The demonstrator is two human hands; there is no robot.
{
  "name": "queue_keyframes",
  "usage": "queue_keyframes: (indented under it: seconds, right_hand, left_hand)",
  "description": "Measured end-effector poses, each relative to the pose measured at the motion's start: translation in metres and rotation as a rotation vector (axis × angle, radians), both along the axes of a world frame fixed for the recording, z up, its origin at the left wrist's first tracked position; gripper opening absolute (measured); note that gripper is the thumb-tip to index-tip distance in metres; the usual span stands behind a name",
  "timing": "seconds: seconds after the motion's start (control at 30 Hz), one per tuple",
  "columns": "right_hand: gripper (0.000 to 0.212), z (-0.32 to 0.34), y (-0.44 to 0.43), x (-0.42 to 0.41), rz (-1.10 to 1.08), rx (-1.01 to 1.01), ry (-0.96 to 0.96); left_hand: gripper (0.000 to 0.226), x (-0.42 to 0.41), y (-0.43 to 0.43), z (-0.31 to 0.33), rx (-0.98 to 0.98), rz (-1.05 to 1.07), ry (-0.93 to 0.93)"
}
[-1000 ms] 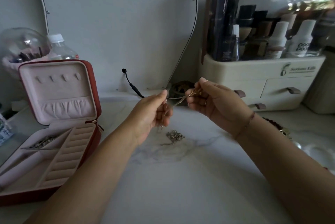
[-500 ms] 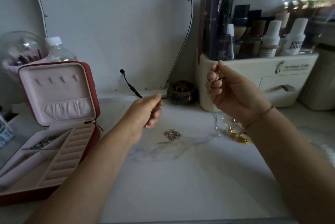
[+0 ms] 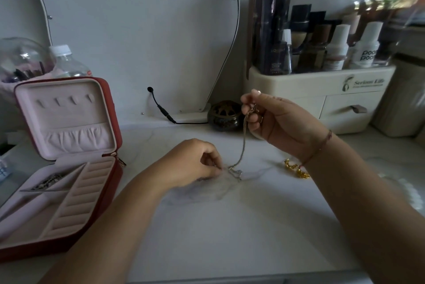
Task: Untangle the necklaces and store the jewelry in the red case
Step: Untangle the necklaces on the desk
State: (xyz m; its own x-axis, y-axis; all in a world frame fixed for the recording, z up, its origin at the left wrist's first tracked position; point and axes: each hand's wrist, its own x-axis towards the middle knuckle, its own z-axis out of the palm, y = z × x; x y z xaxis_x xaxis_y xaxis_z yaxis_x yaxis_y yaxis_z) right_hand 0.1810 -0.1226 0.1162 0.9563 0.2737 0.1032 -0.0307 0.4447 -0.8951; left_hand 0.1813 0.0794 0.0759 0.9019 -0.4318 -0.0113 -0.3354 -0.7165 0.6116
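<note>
Since 0.5 s ago I see the left hand (image 3: pixel 190 164) dropped to the table (image 3: pixel 230 226), pinching the necklace (image 3: pixel 243 143) at its low end | necklace slants up to the right hand (image 3: pixel 276 120), pinched in thumb and fingers | 1 gold chain (image 3: pixel 296 170) beside right wrist | red case (image 3: pixel 112 122) open, far left

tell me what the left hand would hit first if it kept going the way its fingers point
Probably the heaped lower end of the silver chain, just beyond the fingertips of the left hand, low on the table; blur hides whether they touch it. Further on lies the gold jewelry.
</note>
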Motion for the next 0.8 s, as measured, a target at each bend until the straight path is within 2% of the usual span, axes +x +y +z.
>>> queue_keyframes:
  seconds: [0.2, 0.3, 0.37, 0.4, 0.47, 0.53, 0.57, 0.63, 0.8]
  right_hand:
    - [0.015, -0.001, 0.003, -0.002, 0.053, 0.004, -0.004]
    - [0.018, -0.002, 0.005, -0.003, 0.076, -0.022, 0.003]
    - [0.016, -0.003, 0.006, -0.004, 0.099, -0.048, 0.014]
    - [0.016, -0.004, 0.007, -0.004, 0.112, -0.059, 0.016]
    - [0.016, -0.006, 0.01, -0.003, 0.137, -0.092, 0.015]
    - [0.015, -0.005, 0.012, -0.002, 0.125, -0.204, -0.017]
    - [0.016, -0.003, 0.013, -0.001, 0.099, -0.291, -0.046]
    - [0.015, 0.007, 0.013, 0.001, 0.029, -0.441, -0.11]
    - [0.013, 0.025, 0.012, 0.008, -0.139, -0.645, -0.245]
  left_hand:
    - [0.009, 0.005, 0.033, 0.009, 0.225, 0.232, -0.062]
    - [0.011, 0.002, 0.041, 0.012, 0.332, 0.254, -0.049]
    - [0.011, 0.001, 0.038, 0.013, 0.343, 0.256, -0.109]
    - [0.008, 0.001, 0.034, 0.014, 0.258, 0.257, -0.153]
    - [0.006, 0.0, 0.019, 0.021, -0.117, 0.26, -0.142]
    - [0.022, -0.002, -0.001, 0.033, -0.523, 0.195, 0.074]
    - [0.028, -0.002, -0.01, 0.038, -0.639, 0.143, 0.185]
    - [0.036, 0.001, -0.022, 0.046, -0.705, 0.074, 0.308]
    - [0.042, 0.009, -0.028, 0.046, -0.762, 0.054, 0.402]
